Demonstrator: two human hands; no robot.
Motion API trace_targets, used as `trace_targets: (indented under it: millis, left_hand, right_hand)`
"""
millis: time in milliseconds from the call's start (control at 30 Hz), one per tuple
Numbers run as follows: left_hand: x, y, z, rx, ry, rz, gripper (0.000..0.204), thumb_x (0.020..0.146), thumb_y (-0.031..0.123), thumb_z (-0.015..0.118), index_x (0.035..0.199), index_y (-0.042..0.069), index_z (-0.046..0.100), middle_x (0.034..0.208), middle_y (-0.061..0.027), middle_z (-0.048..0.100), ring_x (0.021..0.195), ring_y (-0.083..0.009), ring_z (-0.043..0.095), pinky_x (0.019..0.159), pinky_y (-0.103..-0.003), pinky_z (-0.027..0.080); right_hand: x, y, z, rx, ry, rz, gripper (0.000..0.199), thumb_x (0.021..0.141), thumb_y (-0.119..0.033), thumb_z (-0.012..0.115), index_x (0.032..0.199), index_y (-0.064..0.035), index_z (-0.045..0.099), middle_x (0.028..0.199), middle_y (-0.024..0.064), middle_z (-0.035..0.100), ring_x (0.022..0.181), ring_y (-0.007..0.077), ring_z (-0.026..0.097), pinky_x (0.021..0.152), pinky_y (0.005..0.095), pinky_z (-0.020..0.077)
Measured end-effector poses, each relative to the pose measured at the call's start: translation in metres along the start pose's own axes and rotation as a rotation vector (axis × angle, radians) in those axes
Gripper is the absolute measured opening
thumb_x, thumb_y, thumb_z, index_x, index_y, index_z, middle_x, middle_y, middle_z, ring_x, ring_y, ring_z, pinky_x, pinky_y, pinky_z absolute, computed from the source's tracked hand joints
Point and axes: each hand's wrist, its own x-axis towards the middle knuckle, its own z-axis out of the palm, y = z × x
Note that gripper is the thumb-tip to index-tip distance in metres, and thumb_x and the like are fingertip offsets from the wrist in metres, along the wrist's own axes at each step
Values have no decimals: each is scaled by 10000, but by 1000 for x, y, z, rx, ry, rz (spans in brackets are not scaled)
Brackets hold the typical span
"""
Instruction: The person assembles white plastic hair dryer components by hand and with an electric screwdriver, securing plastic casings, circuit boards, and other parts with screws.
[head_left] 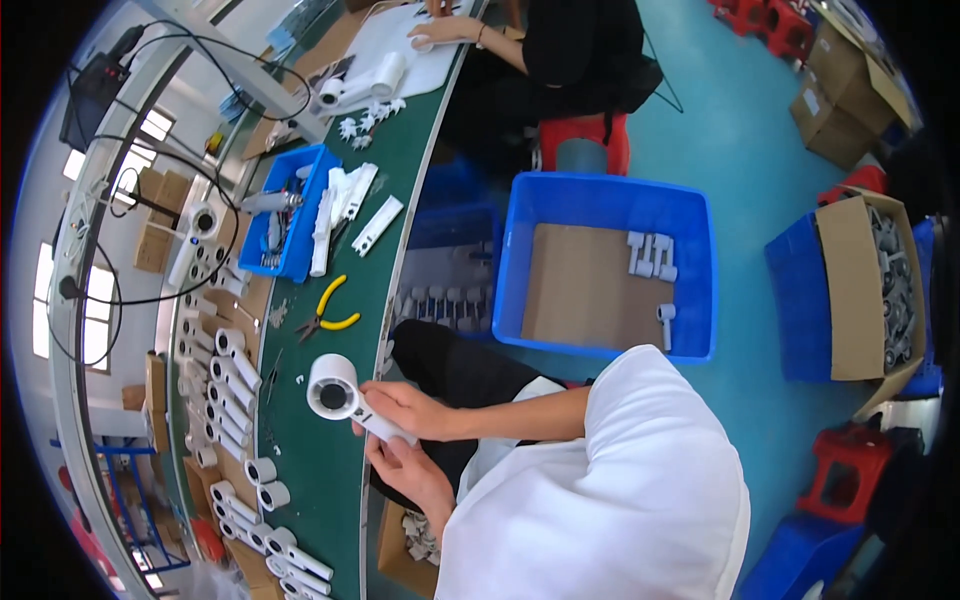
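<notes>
Person's right hand (408, 408) is pinching white housing (361, 413) mid-length, left hand (418, 478) pinching narrow end; housing overhanging green surface's (330, 500) near edge. Yellow-handled pliers (331, 308) lying just beside, on surface.

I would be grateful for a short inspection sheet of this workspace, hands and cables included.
Surface: green bench top, partly covered.
Job's things: white hair-dryer-shaped housing, held up; similar housings lined up along the far side.
Clutter: yellow-handled pliers beside small pale bits; blue parts tray, filled.
Hands: right hand grips the handle near the barrel, left hand its lower end.
Cables: black cable hanging in loops; its ends unclear.
Surroundings: blue crate with light-grey parts on cardboard; co-worker at the bench.
</notes>
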Motion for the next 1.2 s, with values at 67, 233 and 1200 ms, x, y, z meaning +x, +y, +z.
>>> trace_targets:
  millis: [67, 233, 1200]
  left_hand:
    - [5, 8, -4, 151, -27, 77, 388, 968, 208, 536, 1257, -32, 443, 1249, -137, 500, 1144, -220, 511, 958, -343, 419]
    - [23, -9, -37, 503, -100, -225, 192, 909, 100, 592, 1048, -21, 644, 836, -78, 648, 690, -145, 612, 631, -312, 505]
    - [6, -13, -104, 489, -400, -61, 258, 898, 241, 551, 947, 15, 666, 867, -189, 672, 817, -347, 641, 736, -416, 509]
  right_hand:
    - [-2, 11, 12, -125, 158, -52, 254, 1018, -214, 409, 1156, -28, 513, 971, 49, 593, 856, 105, 576, 788, 249, 468]
    - [7, 12, -16, -15, 139, -19, 290, 988, -235, 490, 1190, -27, 493, 921, 72, 610, 845, 136, 609, 748, 291, 507]
    - [72, 57, 91, -263, -549, 624, 569, 993, -384, 419, 1392, 0, 292, 880, 106, 521, 504, 115, 473, 354, 229, 375]
